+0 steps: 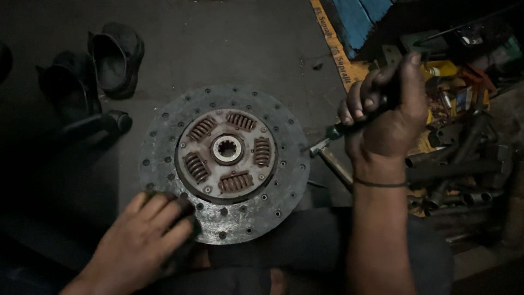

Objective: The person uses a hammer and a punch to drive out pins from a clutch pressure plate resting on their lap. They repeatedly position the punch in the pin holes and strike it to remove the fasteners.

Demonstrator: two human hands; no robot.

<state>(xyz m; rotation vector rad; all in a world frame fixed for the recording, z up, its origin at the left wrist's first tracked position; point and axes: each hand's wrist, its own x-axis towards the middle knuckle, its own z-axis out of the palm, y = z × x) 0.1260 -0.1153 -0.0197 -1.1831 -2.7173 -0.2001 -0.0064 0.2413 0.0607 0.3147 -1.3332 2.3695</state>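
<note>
Clutch disc (224, 163) flat on the floor (229, 49), centre of view.
My left hand (143, 240) presses its near-left rim, fingers spread; my right hand (385, 117), to the right, is closed around a screwdriver (334, 133).

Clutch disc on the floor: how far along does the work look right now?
Done: the clutch disc lies flat, off any vehicle, springs and splined hub exposed. In hand: the left hand steadies its near rim; the right hand grips a dark-handled tool beside it. Left: the lining rivets look in place, so any strip-down seems barely begun.
</note>
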